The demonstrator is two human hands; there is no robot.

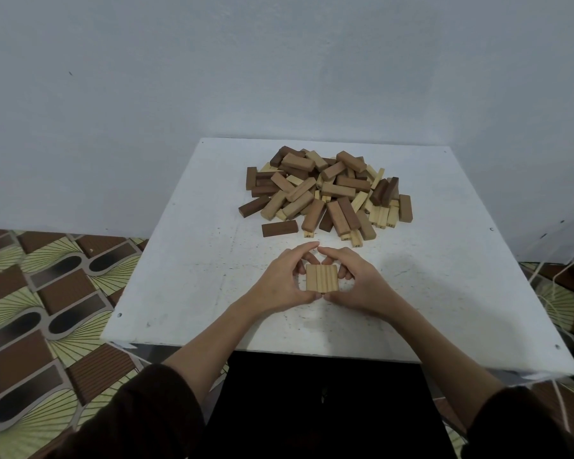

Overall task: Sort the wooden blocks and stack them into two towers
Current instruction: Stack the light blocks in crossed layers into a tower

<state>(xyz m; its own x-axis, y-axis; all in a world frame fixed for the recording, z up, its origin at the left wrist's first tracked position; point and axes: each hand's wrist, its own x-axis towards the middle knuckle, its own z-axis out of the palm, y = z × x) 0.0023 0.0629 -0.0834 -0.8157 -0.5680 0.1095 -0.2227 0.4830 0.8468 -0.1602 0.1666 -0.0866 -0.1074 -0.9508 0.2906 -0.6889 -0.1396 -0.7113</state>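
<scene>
Early stage: the left hand (280, 283) and right hand (355, 283), fingers curled, clasp one layer of three pale blocks (322, 277) lying flat on the bench (212, 260) between them. The mixed pile (325, 190) beyond the hands lies unsorted; no tower stands yet

1. Two hands, my left hand (280, 281) and my right hand (355, 283).
2. One white table (186, 260).
3. Three pale blocks (322, 277), I think, side by side in my cupped fingers near the table's near edge; the seams are faint.
4. One heap of blocks (325, 190) toward the far edge, dozens, too tangled to count exactly.
</scene>
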